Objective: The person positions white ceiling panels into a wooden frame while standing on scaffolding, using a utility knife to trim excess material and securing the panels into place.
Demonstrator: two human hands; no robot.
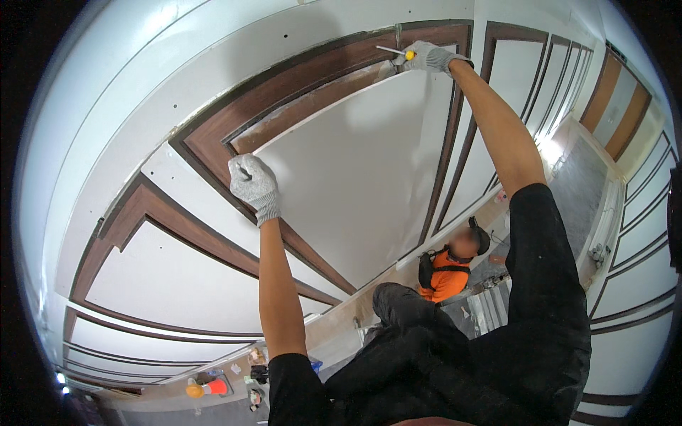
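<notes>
A pale wall (192, 89) rises close ahead, set with brown frames (213, 138). Farther off, below and to the right, is a person in orange (447, 282); a cone (215, 387) stands far below on the left. The near left hand (254, 183), gloved, has its fingers curled together by the left corner of the white panel (348, 174); I cannot tell whether it grips the edge. The farther right hand (428, 57) is clamped on a yellow-handled screwdriver (410, 55), its shaft pointing left.
</notes>
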